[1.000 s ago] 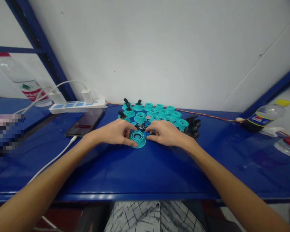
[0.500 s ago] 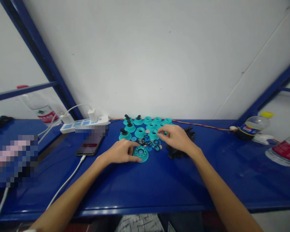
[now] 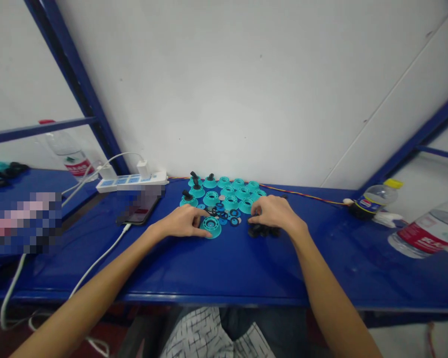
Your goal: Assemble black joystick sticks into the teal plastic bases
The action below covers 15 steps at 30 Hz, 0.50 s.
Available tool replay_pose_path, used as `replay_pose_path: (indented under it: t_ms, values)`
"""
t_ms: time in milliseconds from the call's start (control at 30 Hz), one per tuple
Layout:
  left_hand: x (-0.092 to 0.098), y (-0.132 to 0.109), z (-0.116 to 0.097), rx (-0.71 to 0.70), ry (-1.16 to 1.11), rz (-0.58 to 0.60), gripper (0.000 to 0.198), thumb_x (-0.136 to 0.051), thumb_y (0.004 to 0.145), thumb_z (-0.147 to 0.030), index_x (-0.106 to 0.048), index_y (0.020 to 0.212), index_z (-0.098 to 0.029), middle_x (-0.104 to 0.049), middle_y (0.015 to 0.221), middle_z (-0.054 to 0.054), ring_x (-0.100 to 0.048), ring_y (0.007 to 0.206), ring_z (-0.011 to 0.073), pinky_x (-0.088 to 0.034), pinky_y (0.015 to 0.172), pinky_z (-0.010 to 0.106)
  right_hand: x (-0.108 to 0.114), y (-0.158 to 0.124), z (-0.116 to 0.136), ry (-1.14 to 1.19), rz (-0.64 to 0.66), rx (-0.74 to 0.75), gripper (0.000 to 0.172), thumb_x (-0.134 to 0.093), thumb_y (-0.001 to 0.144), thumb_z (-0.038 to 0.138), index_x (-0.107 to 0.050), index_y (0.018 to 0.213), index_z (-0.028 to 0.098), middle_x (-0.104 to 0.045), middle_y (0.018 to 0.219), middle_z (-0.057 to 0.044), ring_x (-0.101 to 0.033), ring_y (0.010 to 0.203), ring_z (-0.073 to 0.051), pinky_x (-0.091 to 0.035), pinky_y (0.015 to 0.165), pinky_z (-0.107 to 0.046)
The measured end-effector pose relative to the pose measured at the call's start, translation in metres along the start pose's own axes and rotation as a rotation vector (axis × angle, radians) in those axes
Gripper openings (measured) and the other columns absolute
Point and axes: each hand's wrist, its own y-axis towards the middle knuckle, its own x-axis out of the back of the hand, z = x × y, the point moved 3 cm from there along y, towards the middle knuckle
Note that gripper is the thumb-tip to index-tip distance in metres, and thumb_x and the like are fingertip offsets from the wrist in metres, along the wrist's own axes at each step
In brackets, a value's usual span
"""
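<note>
My left hand (image 3: 183, 221) grips a teal plastic flanged ring (image 3: 211, 233) by its near-left rim, thumb in front and fingers behind. The ring sits on the blue table with its round, slotted hub facing up. My right hand (image 3: 274, 213) is curled down over a pile of black plastic fittings (image 3: 263, 230), fingertips at its left side; whether a fitting is between them is hidden. Between the hands lie loose black and blue washers (image 3: 234, 221). Several similar teal rings (image 3: 231, 201) stand behind, and those at the left carry upright black fittings (image 3: 187, 195).
To the left are a phone (image 3: 144, 211) on a white cable and a white power strip (image 3: 132, 182) with chargers. A cola bottle (image 3: 375, 199) and a large red-labelled bottle (image 3: 425, 232) stand at the right. A thin wire (image 3: 302, 193) runs along the wall.
My right hand has moved from the teal rings down to the black fittings. My left hand keeps hold of the same teal ring. The camera view has shifted somewhat.
</note>
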Motion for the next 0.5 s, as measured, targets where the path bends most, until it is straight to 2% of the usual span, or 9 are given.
replay_pose_path:
  t_ms: [133, 233, 300, 367, 500]
  values:
    - [0.001, -0.001, 0.000, -0.007, 0.011, -0.003, 0.064, -0.065, 0.073, -0.069, -0.070, 0.107, -0.015, -0.069, 0.068, 0.002, -0.061, 0.061, 0.0160, -0.034, 0.057, 0.024, 0.000, 0.002, 0.002, 0.038, -0.028, 0.046, 0.014, -0.069, 0.077, 0.037, -0.077, 0.081, 0.026, -0.076, 0.085, -0.004, -0.068, 0.082, -0.024, -0.038, 0.061, -0.028]
    - [0.002, -0.003, 0.000, -0.023, 0.023, -0.018, 0.062, -0.064, 0.073, -0.070, -0.071, 0.101, -0.015, -0.069, 0.068, 0.003, -0.061, 0.061, 0.0164, -0.033, 0.056, 0.025, 0.005, 0.003, 0.001, 0.183, -0.135, 0.077, 0.017, -0.064, 0.083, 0.037, -0.077, 0.085, 0.027, -0.076, 0.089, -0.001, -0.067, 0.080, -0.020, -0.040, 0.064, -0.027]
    - [0.000, -0.003, 0.001, -0.026, 0.013, -0.032, 0.064, -0.063, 0.073, -0.071, -0.071, 0.106, -0.016, -0.069, 0.069, 0.003, -0.061, 0.062, 0.0170, -0.033, 0.057, 0.025, 0.008, 0.003, 0.007, 0.305, -0.218, 0.120, 0.019, -0.060, 0.087, 0.035, -0.076, 0.087, 0.025, -0.075, 0.089, -0.001, -0.065, 0.077, -0.018, -0.041, 0.066, -0.027]
    - [-0.002, -0.003, 0.003, -0.025, 0.004, -0.047, 0.066, -0.063, 0.072, -0.073, -0.071, 0.107, -0.017, -0.070, 0.070, 0.003, -0.062, 0.064, 0.0175, -0.033, 0.058, 0.025, 0.008, 0.002, 0.020, 0.410, -0.288, 0.185, 0.021, -0.058, 0.090, 0.033, -0.074, 0.087, 0.021, -0.073, 0.087, -0.003, -0.063, 0.075, -0.016, -0.042, 0.069, -0.026]
    - [-0.007, 0.000, 0.007, -0.042, -0.018, -0.072, 0.064, -0.064, 0.072, -0.073, -0.072, 0.107, -0.020, -0.068, 0.068, 0.001, -0.058, 0.060, 0.0151, -0.033, 0.057, 0.024, -0.004, 0.002, 0.062, 0.475, -0.331, 0.380, 0.022, -0.058, 0.093, 0.033, -0.073, 0.092, 0.018, -0.070, 0.086, -0.006, -0.061, 0.078, -0.016, -0.043, 0.070, -0.026]
